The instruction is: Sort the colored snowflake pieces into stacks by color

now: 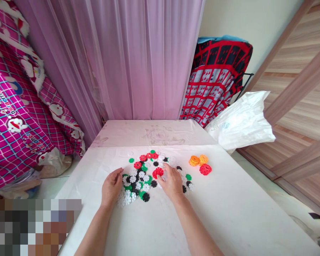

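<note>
Discs: flat round notched plastic snowflake discs (142,177) in white, black, green and red, too many and too overlapped to count, lie flat in one loose heap mid-table, the heap's long axis running left to right. Your left hand (112,186), fingers loosely curled, touches the heap's left edge. Your right hand (172,183), part open, pinches a red disc (158,172). Three small stacks (199,163), two orange and one red, sit well apart on the white table (229,213).

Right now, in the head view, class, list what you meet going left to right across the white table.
Left hand → mixed pile of snowflake discs → right hand → orange discs → red discs
</note>
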### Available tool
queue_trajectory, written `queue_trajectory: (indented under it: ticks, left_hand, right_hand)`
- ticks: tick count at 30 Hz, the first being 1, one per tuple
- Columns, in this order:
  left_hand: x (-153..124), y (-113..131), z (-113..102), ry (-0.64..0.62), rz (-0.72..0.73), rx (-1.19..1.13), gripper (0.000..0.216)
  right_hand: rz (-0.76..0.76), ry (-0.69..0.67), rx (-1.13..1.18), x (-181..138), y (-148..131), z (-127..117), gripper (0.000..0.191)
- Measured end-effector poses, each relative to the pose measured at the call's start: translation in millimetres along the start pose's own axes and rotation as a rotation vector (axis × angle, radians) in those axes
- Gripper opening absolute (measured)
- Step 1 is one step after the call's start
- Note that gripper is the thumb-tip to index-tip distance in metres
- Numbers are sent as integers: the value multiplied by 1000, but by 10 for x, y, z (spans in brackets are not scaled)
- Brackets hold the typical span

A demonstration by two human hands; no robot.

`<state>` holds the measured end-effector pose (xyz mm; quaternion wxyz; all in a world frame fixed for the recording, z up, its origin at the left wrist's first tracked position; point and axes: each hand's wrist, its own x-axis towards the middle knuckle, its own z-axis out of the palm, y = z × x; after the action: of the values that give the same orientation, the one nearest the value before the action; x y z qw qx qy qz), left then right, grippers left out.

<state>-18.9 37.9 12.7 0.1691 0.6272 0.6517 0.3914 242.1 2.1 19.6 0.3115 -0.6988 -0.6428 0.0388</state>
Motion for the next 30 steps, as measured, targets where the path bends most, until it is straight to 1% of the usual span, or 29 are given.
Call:
queue_trajectory:
  ticks: [7, 12, 15, 20, 30]
  left_hand:
    - [0, -14, 3, -13, -12, 10, 37]
    - [-17, -40, -1, -24, -6, -14, 40]
    - [-32, -69, 0, -30, 4, -34, 41]
    - [-56, -94, 8, -31, 7, -44, 42]
    - [-28, -36, 18, -2, 13, 11, 39]
  right_hand:
    - [-39, 17, -37, -6, -40, 58, 49]
    - [-92, 88, -65, -54, -42, 120, 49]
    - [-99, 110, -98, -72, -58, 133, 49]
    - [-94, 101, -138, -72, -75, 117, 48]
    - [-96, 61, -186, -65, -89, 123, 46]
